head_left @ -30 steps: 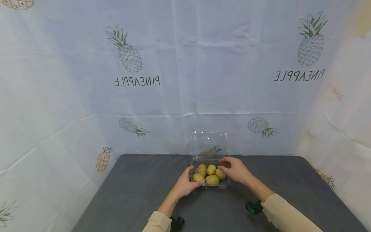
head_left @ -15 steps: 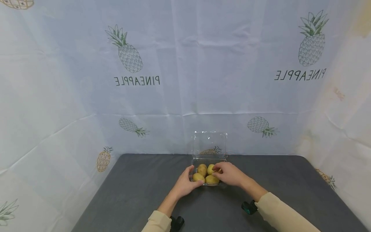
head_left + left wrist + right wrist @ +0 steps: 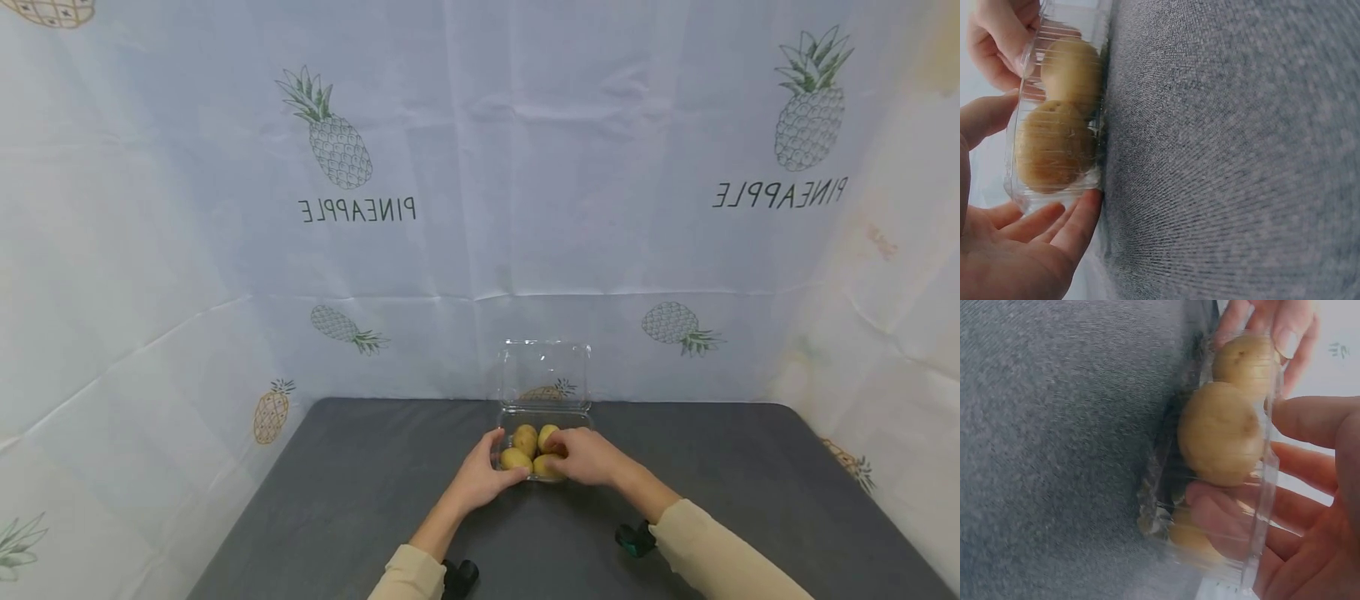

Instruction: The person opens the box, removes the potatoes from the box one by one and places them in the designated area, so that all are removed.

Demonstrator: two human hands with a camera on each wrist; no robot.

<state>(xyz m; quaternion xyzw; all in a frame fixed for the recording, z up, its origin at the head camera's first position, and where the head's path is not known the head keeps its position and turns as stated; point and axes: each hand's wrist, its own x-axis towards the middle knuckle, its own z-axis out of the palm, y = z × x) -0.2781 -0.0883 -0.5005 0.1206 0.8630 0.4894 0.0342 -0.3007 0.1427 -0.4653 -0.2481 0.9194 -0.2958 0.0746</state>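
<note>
An open clear plastic container (image 3: pixel 501 446) holding several yellow potatoes (image 3: pixel 1054 147) stands near the table's far edge, its lid (image 3: pixel 546 367) raised at the back. My left hand (image 3: pixel 483 475) grips the container's front left corner, thumb on the front rim and fingers along the left side. My right hand (image 3: pixel 588 457) reaches over the right half, its fingers down inside among the potatoes. In the right wrist view its thumb is at the rim beside the front potato (image 3: pixel 1219 434), and its fingers bend behind that potato. Whether they grip it I cannot tell. The right hand hides the rightmost potato in the head view.
The dark grey table (image 3: pixel 360 500) extends in front and to both sides. A pale cloth (image 3: pixel 465 208) printed with pineapples hangs close behind the lid and along the sides. Black devices (image 3: pixel 461 577) sit under both wrists.
My right hand has moved left and slightly toward me, from the container's right edge in over the potatoes, covering the rightmost one. The left hand keeps its hold on the corner.
</note>
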